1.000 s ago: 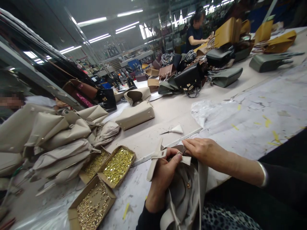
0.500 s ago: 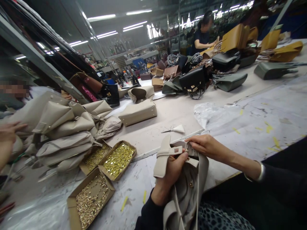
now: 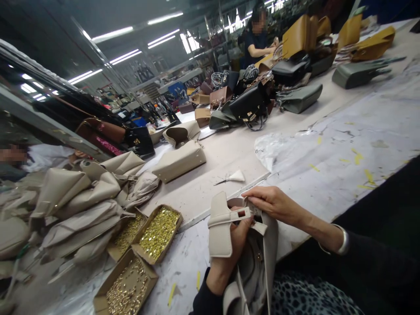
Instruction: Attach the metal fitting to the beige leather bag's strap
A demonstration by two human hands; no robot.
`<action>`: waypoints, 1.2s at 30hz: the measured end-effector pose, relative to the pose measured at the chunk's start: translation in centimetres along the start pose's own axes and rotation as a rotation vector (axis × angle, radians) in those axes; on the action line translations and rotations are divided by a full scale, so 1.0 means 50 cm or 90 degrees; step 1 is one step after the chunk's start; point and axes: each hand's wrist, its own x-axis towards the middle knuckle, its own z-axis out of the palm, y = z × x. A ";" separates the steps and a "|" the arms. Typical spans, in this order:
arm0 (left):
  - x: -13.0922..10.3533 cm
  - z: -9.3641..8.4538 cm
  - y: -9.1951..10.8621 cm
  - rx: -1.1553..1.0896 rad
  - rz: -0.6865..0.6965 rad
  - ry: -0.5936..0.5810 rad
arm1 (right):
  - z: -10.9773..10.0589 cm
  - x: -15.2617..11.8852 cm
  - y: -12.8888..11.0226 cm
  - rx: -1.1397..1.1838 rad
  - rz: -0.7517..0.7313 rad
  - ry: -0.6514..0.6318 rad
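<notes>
A beige handbag (image 3: pixel 269 258) stands partly over the table's near edge, close to my body. My left hand (image 3: pixel 236 238) is closed around its upper part, the thumb pressing near a strap tab with a rectangular hole. A stiff beige flap (image 3: pixel 220 225) sticks out to the left of that hand. With fingers pinched, my right hand (image 3: pixel 271 202) grips the bag's top rim; whether a small part sits between those fingertips is hidden. Inside the bag, a grey lining and a small gold fitting show.
Cardboard trays of gold studs (image 3: pixel 160 232) and small gold fittings (image 3: pixel 126 284) stand at left, beside piled beige bags (image 3: pixel 85 210). A white-handled pointed tool (image 3: pixel 234 176) lies ahead. Finished bags (image 3: pixel 251 105) crowd the far side, where a person (image 3: pixel 257 39) works; another sits at far left.
The view has turned, so the scene sits further left. Both hands keep hold of the bag, its flap turned slightly more toward me. The other person's hand at left has gone from view.
</notes>
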 end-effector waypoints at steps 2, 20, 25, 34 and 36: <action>0.000 0.000 -0.001 0.002 -0.004 -0.001 | 0.004 -0.001 0.006 0.017 0.000 0.007; -0.002 -0.017 0.001 -0.094 -0.054 0.029 | 0.013 -0.006 0.014 0.169 0.021 0.064; -0.006 -0.005 0.005 -0.038 -0.069 0.038 | 0.014 -0.009 0.011 0.187 0.025 0.070; -0.003 0.015 0.003 0.014 0.027 0.074 | 0.019 -0.013 0.012 0.185 0.021 0.076; -0.006 0.020 0.001 0.038 0.049 0.082 | 0.019 -0.015 0.012 0.186 0.022 0.080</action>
